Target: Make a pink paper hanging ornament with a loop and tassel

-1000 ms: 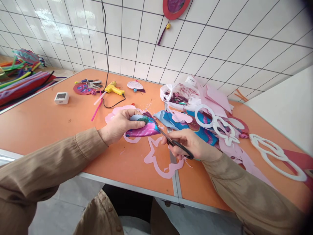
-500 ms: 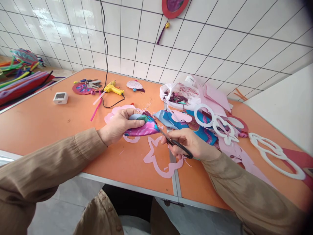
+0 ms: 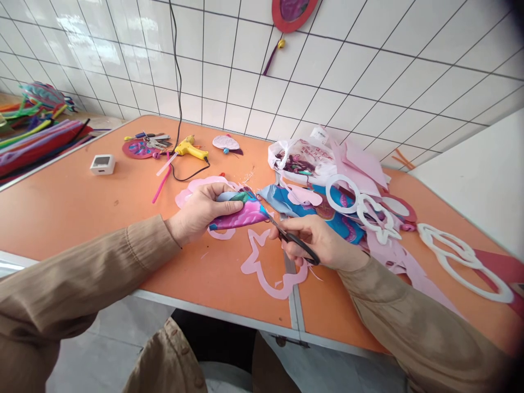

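Observation:
My left hand [image 3: 204, 210] pinches a piece of patterned fabric [image 3: 241, 214], pink and blue with a green patch, thumb on top. In my right hand [image 3: 313, 240] are black-handled scissors [image 3: 301, 246], my fingers in the handles. Their blades meet the right edge of the fabric; whether they are fully closed I cannot make out. Beneath the hands lies a pink wavy cut-out outline [image 3: 260, 275] on the orange table. Behind the scissors is a larger blue patterned fabric [image 3: 286, 201], partly covered by pink scraps.
A yellow glue gun [image 3: 190, 148], a white cube-shaped device [image 3: 102, 164] and a pink stick [image 3: 161, 185] lie on the orange table [image 3: 82, 218]. White ring-shaped cut-outs [image 3: 466, 256] and a plastic bag [image 3: 315, 155] of tassels are at the right.
The scissors and my right hand have barely shifted at the fabric's edge. My left hand keeps its pinch, and the table's things stay in place.

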